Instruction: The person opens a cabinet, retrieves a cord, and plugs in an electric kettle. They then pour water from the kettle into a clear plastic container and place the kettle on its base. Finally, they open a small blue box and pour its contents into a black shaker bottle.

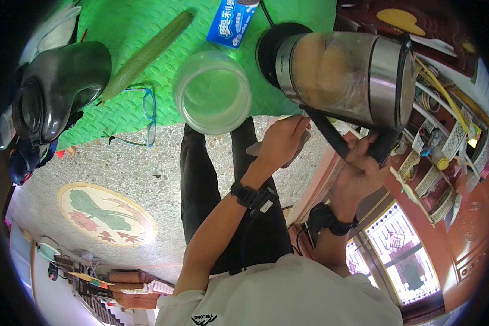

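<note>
My right hand (362, 171) is wrapped around the black handle of a glass and steel SUPOR electric kettle (330, 71). The kettle stands on its black power base (269, 57), lid closed, its glass fogged or reflecting a tan colour. Just left of the handle's lower end is my left hand (283, 140), at the table edge, fingers drawn together. A greyish object (252, 149) shows partly behind that hand; whether the fingers hold it cannot be told. Left of the kettle, near the edge, stands a round clear plastic container (212, 93) with an open mouth.
On the green textured table cover (163, 81) lie a long green gourd (146, 57), blue-framed glasses (149, 110) overhanging the edge, and a blue Oreo packet (232, 24). A dark plastic jug (65, 81) is at the left. A shelf rack (436, 163) holds small items at right.
</note>
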`<state>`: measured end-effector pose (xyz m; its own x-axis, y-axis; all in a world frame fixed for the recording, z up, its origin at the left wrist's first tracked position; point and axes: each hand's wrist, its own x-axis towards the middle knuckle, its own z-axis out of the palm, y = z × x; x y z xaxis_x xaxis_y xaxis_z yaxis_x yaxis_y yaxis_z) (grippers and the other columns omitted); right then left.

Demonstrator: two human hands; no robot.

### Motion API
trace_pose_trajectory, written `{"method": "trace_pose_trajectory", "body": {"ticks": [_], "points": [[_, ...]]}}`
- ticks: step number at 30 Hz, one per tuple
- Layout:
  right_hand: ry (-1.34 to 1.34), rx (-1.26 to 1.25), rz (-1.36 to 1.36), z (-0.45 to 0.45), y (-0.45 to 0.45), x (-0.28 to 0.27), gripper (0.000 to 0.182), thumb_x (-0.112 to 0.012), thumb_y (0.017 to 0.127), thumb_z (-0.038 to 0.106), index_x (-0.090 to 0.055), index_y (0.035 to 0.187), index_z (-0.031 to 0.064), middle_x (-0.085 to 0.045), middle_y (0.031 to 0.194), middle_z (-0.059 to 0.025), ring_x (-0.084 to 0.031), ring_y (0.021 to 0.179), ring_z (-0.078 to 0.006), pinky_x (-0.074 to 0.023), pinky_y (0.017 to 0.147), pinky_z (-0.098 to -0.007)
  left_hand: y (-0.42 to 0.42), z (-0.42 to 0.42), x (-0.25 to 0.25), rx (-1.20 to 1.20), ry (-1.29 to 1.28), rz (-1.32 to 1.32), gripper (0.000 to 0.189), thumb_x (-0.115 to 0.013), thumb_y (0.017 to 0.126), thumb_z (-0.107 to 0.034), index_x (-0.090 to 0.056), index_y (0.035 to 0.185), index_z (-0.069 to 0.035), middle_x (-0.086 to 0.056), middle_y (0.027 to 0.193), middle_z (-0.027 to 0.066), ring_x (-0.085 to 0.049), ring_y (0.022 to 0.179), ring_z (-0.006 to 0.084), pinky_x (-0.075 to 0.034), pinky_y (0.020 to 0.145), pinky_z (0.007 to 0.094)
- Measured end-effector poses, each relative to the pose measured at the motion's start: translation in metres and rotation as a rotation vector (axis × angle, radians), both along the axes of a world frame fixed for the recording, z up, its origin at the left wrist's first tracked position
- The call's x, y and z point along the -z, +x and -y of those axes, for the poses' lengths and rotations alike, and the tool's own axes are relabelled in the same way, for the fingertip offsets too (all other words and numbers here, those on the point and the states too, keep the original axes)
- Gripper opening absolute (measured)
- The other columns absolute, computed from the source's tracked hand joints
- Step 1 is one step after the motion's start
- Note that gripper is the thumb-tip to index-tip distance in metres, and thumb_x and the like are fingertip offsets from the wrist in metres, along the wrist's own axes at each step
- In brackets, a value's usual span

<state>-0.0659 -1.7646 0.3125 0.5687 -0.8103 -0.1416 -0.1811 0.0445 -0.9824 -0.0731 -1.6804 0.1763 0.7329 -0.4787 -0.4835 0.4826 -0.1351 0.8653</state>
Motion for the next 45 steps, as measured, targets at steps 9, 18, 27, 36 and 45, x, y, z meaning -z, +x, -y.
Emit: {"method": "trace_pose_trajectory", "body": {"ticks": [9,18,27,36,45], "points": [[-0.068,-0.103,-0.101,-0.031,0.006,0.01,0.041,-0.046,0.056,-0.012,-0.046,0.097,-0.0058,-0.049,0.065,-0.0106,-0.05,0.05,-0.019,-0.0477,0.068,-0.0348,0.005,0.001,0.012,-0.153,-0.046,-0.053,0.023,-0.049,0.092,-0.02,-0.06,0.085,0.0,-0.06,0.077,0.0209,-0.058,0.074,0.0394,-0.045,0.064,0.0415],[0.06,-0.122,-0.073,-0.047,-0.001,0.015,0.046,-0.046,0.056,-0.014,-0.041,0.101,-0.0039,-0.046,0.064,-0.0092,-0.048,0.049,-0.019,-0.0463,0.067,-0.0357,-0.004,-0.011,0.02,-0.206,0.062,0.02,0.019,-0.05,0.092,-0.015,-0.056,0.087,0.002,-0.057,0.075,0.0238,-0.057,0.072,0.0417,-0.043,0.059,0.043],[-0.022,-0.117,-0.123,-0.051,0.016,0.014,0.042,-0.046,0.06,-0.013,-0.042,0.1,-0.0023,-0.047,0.065,-0.0088,-0.05,0.052,-0.0183,-0.0464,0.067,-0.0349,0.0,-0.002,0.016,-0.269,0.065,0.112,0.017,-0.05,0.09,-0.014,-0.056,0.086,0.001,-0.057,0.075,0.0239,-0.057,0.072,0.0421,-0.042,0.059,0.0445],[-0.048,-0.165,-0.148,-0.046,-0.007,0.027,0.036,-0.047,0.059,-0.012,-0.041,0.093,-0.0007,-0.046,0.063,-0.0084,-0.049,0.052,-0.0187,-0.0462,0.072,-0.0356,-0.001,0.006,0.022,-0.281,0.204,0.081,0.017,-0.05,0.089,-0.013,-0.058,0.084,0.001,-0.058,0.077,0.0247,-0.056,0.077,0.0447,-0.044,0.062,0.046],[-0.069,-0.184,-0.233,-0.028,0.001,0.023,0.026,-0.047,0.057,-0.008,-0.042,0.082,-0.0008,-0.045,0.063,-0.0096,-0.047,0.049,-0.0197,-0.046,0.073,-0.0377,0.001,0.007,0.019,-0.278,0.153,-0.022,0.024,-0.051,0.091,-0.018,-0.058,0.081,0.002,-0.057,0.08,0.0271,-0.055,0.081,0.0457,-0.044,0.064,0.0459]]}}
